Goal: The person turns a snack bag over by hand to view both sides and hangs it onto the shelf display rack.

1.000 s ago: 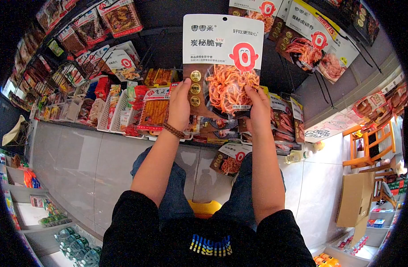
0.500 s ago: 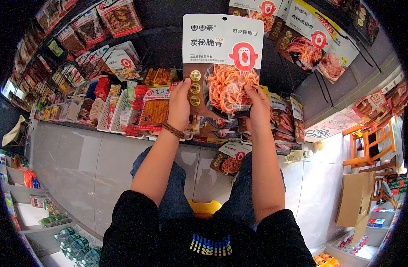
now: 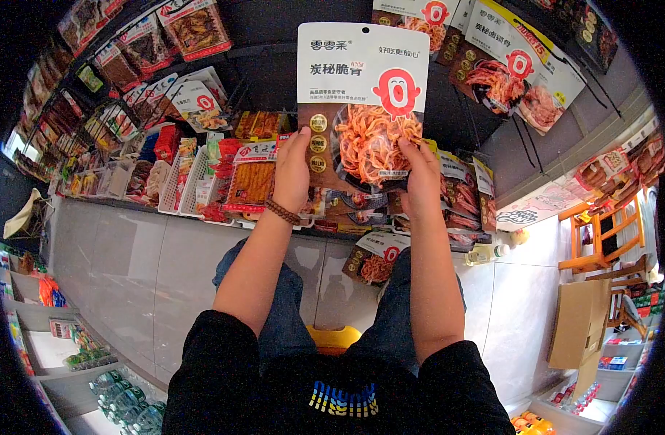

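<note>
A large white and brown snack bag (image 3: 368, 105) stands upright between my two hands, its printed front facing me. The front shows a red cartoon figure and a picture of reddish strips. My left hand (image 3: 294, 170) grips its lower left edge, with a beaded bracelet on the wrist. On the lower right edge, my right hand (image 3: 421, 174) is closed, thumb on the front. The fingers behind the bag are hidden. Below, a similar snack bag (image 3: 376, 259) leans near my knees. A clear-windowed pack of brown strips (image 3: 251, 177) stands left of my left hand.
Snack bags hang on hooks at the upper left and right (image 3: 495, 65). White baskets (image 3: 194, 185) line the low shelf ahead. To the right are a cardboard box (image 3: 579, 322) and a wooden chair (image 3: 604, 235). Bottled drinks (image 3: 129, 402) sit on a shelf at lower left.
</note>
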A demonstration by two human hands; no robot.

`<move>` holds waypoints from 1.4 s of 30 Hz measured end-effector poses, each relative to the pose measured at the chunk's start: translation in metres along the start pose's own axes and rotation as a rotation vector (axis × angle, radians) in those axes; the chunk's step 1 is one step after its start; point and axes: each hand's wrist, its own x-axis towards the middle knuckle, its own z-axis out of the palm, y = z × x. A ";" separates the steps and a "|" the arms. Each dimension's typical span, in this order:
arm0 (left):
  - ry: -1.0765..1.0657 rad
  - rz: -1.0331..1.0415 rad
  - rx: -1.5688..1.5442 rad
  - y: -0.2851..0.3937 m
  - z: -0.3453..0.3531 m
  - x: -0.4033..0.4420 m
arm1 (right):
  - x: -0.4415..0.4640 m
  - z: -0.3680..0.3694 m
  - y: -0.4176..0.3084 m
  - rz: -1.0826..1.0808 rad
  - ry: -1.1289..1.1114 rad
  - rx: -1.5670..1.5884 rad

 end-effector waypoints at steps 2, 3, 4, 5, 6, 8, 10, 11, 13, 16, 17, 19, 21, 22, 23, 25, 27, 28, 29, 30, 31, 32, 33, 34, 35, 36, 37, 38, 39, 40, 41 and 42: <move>0.007 0.000 0.002 0.000 0.000 0.000 | 0.000 0.000 0.000 0.000 -0.002 0.002; -0.003 0.002 0.002 0.001 0.000 -0.001 | 0.001 -0.001 0.001 0.002 -0.003 0.001; -0.013 0.004 0.002 0.002 0.001 -0.001 | 0.001 -0.001 0.001 0.003 -0.004 -0.001; -0.013 0.004 0.002 0.002 0.001 -0.002 | 0.000 0.000 0.000 0.003 -0.003 0.000; -0.008 0.019 0.017 0.002 0.002 -0.002 | 0.000 0.001 -0.001 0.015 0.003 0.005; -0.003 0.035 0.031 0.002 0.003 -0.002 | -0.001 0.002 -0.003 0.027 0.010 0.011; -0.002 0.036 0.032 0.000 0.001 0.000 | -0.003 0.003 -0.004 0.048 0.023 0.055; -0.002 0.036 0.032 0.001 0.002 -0.001 | -0.003 0.003 -0.004 0.048 0.023 0.055; 0.006 0.045 0.034 0.002 0.003 -0.002 | -0.002 0.003 -0.003 0.040 0.019 0.055; -0.004 0.055 0.012 0.001 0.003 -0.001 | -0.003 0.003 -0.004 0.042 0.019 0.057; -0.004 0.055 0.012 0.001 0.002 -0.001 | -0.002 0.003 -0.003 0.042 0.019 0.057; -0.015 0.051 0.001 0.001 0.002 -0.001 | -0.001 0.002 -0.002 0.016 0.012 0.003; -0.013 0.049 0.006 0.001 0.002 -0.002 | 0.000 0.001 -0.001 0.014 0.014 0.009; -0.011 0.048 0.011 0.001 0.002 -0.001 | 0.000 0.001 0.000 0.013 0.015 0.015; -0.011 0.047 0.011 -0.001 0.001 0.000 | 0.000 0.001 0.000 0.013 0.015 0.015; 0.075 0.053 0.049 -0.006 0.001 0.003 | 0.000 0.000 0.001 0.012 0.016 0.021; 0.035 0.046 0.030 -0.004 0.001 0.002 | 0.001 -0.001 0.002 0.006 0.015 0.020; -0.004 0.040 0.011 -0.002 0.001 0.001 | 0.001 -0.001 0.002 0.000 0.015 0.019; -0.004 0.040 0.011 -0.002 0.000 0.001 | 0.001 0.000 0.002 0.000 0.015 0.019; -0.015 0.034 0.001 -0.003 0.000 0.002 | 0.001 0.000 0.002 0.001 0.018 0.022; -0.026 0.028 -0.009 -0.003 0.000 0.002 | 0.001 0.000 0.001 0.003 0.022 0.025; -0.026 0.028 -0.009 -0.002 0.000 0.002 | 0.001 0.001 0.001 0.003 0.022 0.025; -0.023 0.031 0.001 -0.001 0.000 0.001 | 0.000 0.001 0.001 0.006 0.022 0.021; -0.020 0.034 0.012 -0.001 0.001 0.001 | 0.000 0.000 0.001 0.009 0.022 0.017; -0.020 0.034 0.012 -0.001 0.001 0.001 | -0.001 0.001 0.000 0.009 0.022 0.017; -0.012 0.044 0.029 -0.001 0.001 0.001 | -0.001 0.001 -0.001 0.010 0.027 0.004; -0.004 0.054 0.046 -0.001 0.001 0.001 | -0.002 0.002 -0.001 0.010 0.032 -0.008; -0.004 0.054 0.046 -0.001 0.001 0.001 | -0.002 0.002 -0.001 0.010 0.032 -0.008; -0.004 0.066 0.061 -0.001 0.001 0.000 | -0.001 0.001 -0.001 0.009 0.026 -0.008; -0.004 0.077 0.077 -0.001 0.001 0.000 | -0.001 0.001 -0.001 0.009 0.021 -0.008; -0.003 0.077 0.077 -0.001 0.001 0.000 | -0.001 0.001 -0.001 0.009 0.020 -0.009; -0.002 0.077 0.073 -0.002 0.001 0.001 | -0.001 0.001 0.000 0.004 0.018 -0.008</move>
